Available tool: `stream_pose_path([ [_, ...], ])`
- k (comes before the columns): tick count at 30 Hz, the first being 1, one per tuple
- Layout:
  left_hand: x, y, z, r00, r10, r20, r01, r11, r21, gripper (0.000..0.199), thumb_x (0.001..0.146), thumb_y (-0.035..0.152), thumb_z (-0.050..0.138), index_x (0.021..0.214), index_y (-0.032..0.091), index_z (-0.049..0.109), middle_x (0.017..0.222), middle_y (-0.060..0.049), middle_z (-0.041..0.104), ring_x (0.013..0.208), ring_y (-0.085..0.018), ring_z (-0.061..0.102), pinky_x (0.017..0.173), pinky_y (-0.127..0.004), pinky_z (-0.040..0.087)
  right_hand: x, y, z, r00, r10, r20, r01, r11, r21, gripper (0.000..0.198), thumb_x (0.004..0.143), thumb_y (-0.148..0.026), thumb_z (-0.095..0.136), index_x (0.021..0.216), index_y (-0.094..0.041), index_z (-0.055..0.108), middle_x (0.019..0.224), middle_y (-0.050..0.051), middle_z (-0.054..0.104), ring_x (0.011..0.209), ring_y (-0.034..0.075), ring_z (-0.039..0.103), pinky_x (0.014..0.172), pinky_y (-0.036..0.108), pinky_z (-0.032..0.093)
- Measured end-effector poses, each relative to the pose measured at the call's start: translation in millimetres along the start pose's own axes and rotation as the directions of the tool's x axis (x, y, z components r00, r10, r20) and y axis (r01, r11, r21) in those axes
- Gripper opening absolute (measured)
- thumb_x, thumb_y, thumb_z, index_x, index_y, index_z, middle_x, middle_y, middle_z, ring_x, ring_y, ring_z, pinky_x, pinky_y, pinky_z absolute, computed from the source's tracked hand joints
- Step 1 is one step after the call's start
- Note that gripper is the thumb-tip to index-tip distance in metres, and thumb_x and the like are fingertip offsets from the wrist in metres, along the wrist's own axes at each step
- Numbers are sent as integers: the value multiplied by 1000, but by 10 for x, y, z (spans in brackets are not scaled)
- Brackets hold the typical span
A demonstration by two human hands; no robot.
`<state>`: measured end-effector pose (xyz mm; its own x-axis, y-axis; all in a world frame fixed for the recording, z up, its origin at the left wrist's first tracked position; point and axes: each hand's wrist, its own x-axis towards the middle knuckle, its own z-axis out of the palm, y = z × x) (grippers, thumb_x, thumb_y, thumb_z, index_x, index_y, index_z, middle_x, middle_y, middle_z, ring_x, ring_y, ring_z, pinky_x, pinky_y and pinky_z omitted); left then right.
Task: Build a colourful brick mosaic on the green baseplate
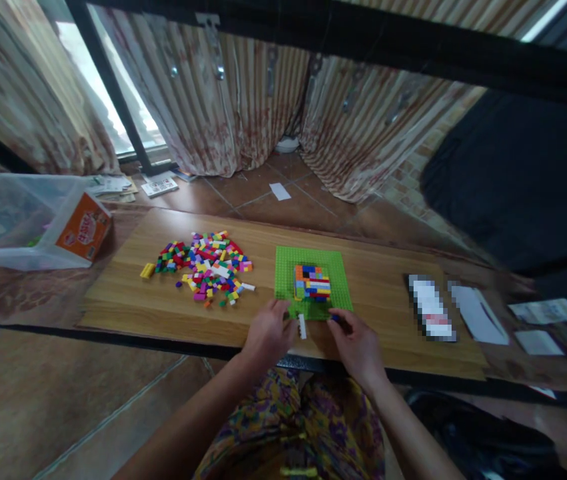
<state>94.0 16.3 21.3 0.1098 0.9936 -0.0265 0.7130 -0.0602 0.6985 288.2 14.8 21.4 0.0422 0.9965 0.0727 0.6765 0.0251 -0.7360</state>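
Observation:
On the green baseplate (283,267) stands a low, block-shaped build of coloured bricks (312,283), with orange, blue, white, yellow and red pieces showing. My left hand (271,331) is at the plate's front left corner, its fingers bent and thumb apart from them. Beside that thumb lies a long white brick (302,327), across the plate's front edge; whether the thumb touches it I cannot tell. At the front right corner, my right hand (358,343) pinches a small dark blue brick (334,319), partly hidden by the fingertips.
Loose mixed bricks (213,267) lie heaped on the wooden table (128,293) to the left, a yellow brick (147,271) at their edge. A clear plastic box (23,257) with an orange label stands farther left. A blurred-out phone-like object (431,308) and papers (478,313) lie right.

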Motion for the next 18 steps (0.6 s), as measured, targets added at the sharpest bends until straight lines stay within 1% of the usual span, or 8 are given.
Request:
stream_pose_path([
  [2, -105, 77, 55, 1000, 14, 5, -14, 998, 57, 36, 82, 32, 60, 115, 19, 54, 104, -7, 62, 94, -22, 60, 81, -34, 48, -65, 31, -4, 998, 68, -2, -68, 994, 83, 29, 85, -38, 53, 101, -18, 67, 96, 9, 71, 88, 24, 66, 83, 41, 52],
  [4, -161, 163, 105, 999, 29, 39, -34, 990, 134, 43, 78, 35, 66, 116, 19, 52, 104, -7, 61, 96, -24, 59, 83, -36, 47, -96, 28, 11, 995, 98, -8, -96, 984, 148, 29, 85, -38, 53, 102, -19, 67, 99, 9, 71, 90, 23, 66, 84, 41, 51],
  [6, -166, 230, 135, 996, 39, 82, -55, 977, 207, 36, 79, 34, 65, 110, 20, 54, 101, -7, 61, 97, -25, 59, 84, -36, 46, -95, 0, 30, 994, 104, -17, -99, 978, 184, 29, 86, -37, 52, 102, -19, 67, 101, 9, 71, 92, 23, 65, 86, 40, 50],
  [9, -124, 261, 139, 994, 46, 103, -71, 963, 259, 16, 88, 27, 53, 101, 20, 56, 98, -7, 61, 94, -23, 59, 81, -34, 45, -71, -42, 57, 996, 90, -16, -85, 974, 208, 27, 85, -35, 53, 102, -20, 68, 102, 8, 71, 93, 22, 65, 87, 40, 50],
  [11, -100, 241, 125, 994, 47, 95, -71, 963, 259, 15, 92, 23, 45, 100, 19, 57, 96, -6, 62, 90, -21, 60, 78, -32, 46, -63, -48, 78, 996, 85, -8, -81, 970, 228, 28, 84, -35, 54, 105, -20, 67, 103, 7, 71, 94, 22, 65, 88, 41, 50],
  [13, -87, 201, 107, 995, 52, 81, -70, 968, 241, 17, 93, 21, 42, 98, 19, 58, 94, -6, 63, 87, -20, 61, 75, -30, 46, -70, -37, 104, 996, 91, -13, -84, 964, 254, 29, 84, -35, 54, 105, -21, 68, 103, 7, 71, 95, 23, 66, 89, 41, 50],
  [15, -78, 151, 91, 997, 59, 57, -70, 977, 200, 18, 93, 22, 42, 98, 19, 59, 93, -6, 64, 86, -20, 62, 75, -29, 46, -87, -22, 127, 994, 109, -17, -99, 951, 294, 28, 84, -35, 55, 104, -21, 68, 102, 7, 71, 93, 22, 66, 87, 41, 51],
  [18, -46, 76, 70, 999, 43, 5, -43, 995, 92, 19, 91, 21, 45, 102, 18, 60, 92, -6, 66, 83, -19, 64, 74, -29, 47, -109, -13, 144, 990, 142, 5, -133, 917, 376, 27, 85, -36, 54, 103, -21, 66, 97, 6, 72, 85, 21, 68, 80, 38, 54],
])
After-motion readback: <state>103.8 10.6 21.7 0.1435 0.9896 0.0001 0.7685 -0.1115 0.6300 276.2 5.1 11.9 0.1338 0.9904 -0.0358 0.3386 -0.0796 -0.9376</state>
